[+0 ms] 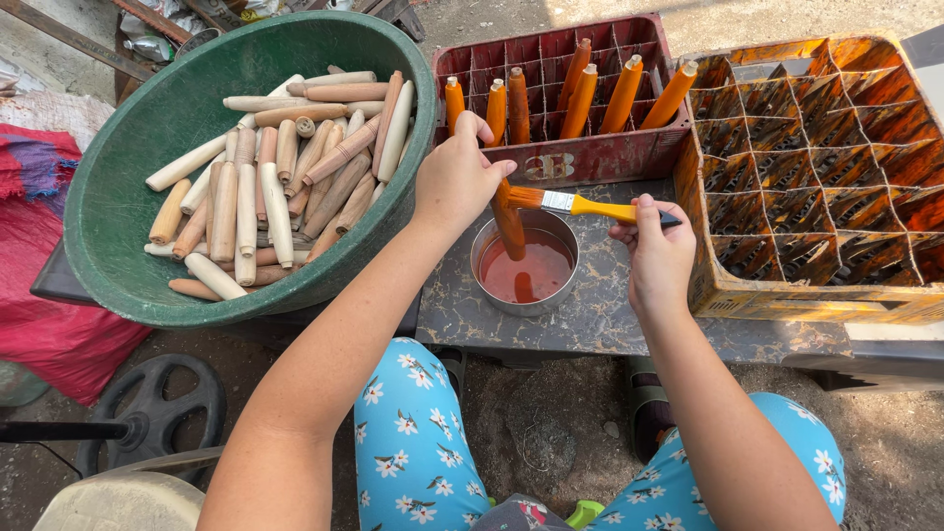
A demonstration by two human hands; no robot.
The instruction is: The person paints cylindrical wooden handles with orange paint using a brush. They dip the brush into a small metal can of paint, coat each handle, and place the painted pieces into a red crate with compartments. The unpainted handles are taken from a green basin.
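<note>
Wooden handle [508, 224] gripped upright in left hand [454, 180] over tin [492, 285]; right hand [657, 258] clasps brush [575, 205] against it.

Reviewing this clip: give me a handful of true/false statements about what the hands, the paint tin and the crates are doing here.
1. The left hand holds a wooden handle upright over the round tin of orange stain. True.
2. The right hand holds a spray can. False: it holds a yellow-handled brush, bristles against the handle.
3. The green basin holds unpainted wooden handles. True.
4. The red crate is empty. False: several orange-stained handles stand in its compartments.
5. The orange crate on the right is full of handles. False: its compartments show none.
</note>
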